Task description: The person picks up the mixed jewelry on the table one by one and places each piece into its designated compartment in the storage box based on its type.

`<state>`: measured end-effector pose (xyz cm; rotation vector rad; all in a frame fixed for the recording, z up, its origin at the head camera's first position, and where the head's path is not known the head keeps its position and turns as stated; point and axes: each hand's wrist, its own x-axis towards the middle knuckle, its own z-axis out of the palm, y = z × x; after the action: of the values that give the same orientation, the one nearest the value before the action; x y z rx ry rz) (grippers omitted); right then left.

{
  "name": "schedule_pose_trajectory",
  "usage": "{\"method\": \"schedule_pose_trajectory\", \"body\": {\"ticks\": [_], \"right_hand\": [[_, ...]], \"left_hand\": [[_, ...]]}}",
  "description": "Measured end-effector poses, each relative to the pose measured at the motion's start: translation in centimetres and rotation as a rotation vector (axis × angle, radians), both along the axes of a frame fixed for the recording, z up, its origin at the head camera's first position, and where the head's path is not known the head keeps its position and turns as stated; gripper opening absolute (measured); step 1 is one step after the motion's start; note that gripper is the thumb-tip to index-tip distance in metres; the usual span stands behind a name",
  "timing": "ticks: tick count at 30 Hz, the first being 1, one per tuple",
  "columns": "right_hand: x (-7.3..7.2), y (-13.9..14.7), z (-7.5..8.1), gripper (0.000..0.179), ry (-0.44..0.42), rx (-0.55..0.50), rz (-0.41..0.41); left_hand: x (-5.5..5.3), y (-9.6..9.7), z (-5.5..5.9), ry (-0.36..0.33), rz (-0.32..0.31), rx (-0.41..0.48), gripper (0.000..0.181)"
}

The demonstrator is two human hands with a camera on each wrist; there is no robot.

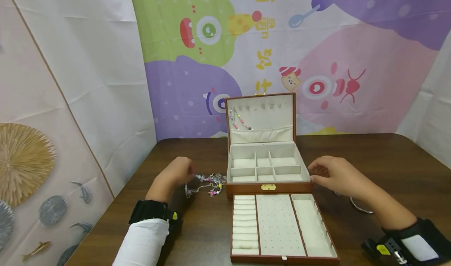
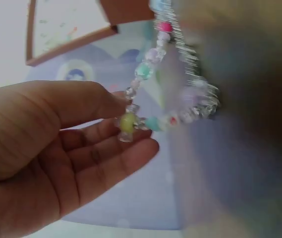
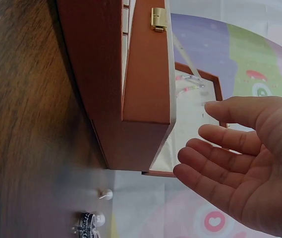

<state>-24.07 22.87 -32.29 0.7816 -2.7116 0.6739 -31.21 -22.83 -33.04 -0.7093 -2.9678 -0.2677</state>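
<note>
At the left of the head view my left hand (image 1: 177, 171) is over the table beside a tangle of beaded necklaces and silver chain (image 1: 213, 180). Thumb and finger pinch a beaded necklace, its yellow bead (image 2: 127, 123) right at the fingertips in the left wrist view. My right hand (image 1: 334, 174) is beside the right wall of a brown jewelry box (image 1: 243, 189), fingers loosely bent and holding nothing. The box stands with its lid raised, showing cream compartments. One colourful beaded strand (image 1: 243, 121) hangs inside the lid, on the left.
A lift-out tray (image 1: 282, 227) with ring rolls, a dotted panel and a long slot lies in front of the box. Right of it, partly behind my right arm, is a silver bangle (image 1: 360, 206). A dark studded ring (image 3: 87, 225) and pearl-like pieces (image 3: 106, 193) lie on the table.
</note>
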Motion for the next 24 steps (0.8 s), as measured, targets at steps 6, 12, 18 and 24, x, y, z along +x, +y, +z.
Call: {"method": "schedule_pose_trajectory", "body": {"ticks": [6, 12, 18, 24], "right_hand": [[0.2, 0.1, 0.2, 0.023, 0.000, -0.004, 0.005], [0.2, 0.0, 0.2, 0.023, 0.007, -0.003, 0.008], [0.3, -0.1, 0.3, 0.023, 0.016, -0.006, 0.005], [0.3, 0.0, 0.3, 0.023, 0.009, -0.006, 0.006]], "left_hand": [[1.0, 0.8, 2.0, 0.173, -0.071, 0.117, 0.008], [2.5, 1.8, 3.6, 0.333, -0.097, 0.204, 0.007], [4.3, 2.4, 5.2, 0.452, -0.069, 0.243, 0.009], [4.8, 2.5, 6.0, 0.579, -0.084, 0.275, 0.009]]}}
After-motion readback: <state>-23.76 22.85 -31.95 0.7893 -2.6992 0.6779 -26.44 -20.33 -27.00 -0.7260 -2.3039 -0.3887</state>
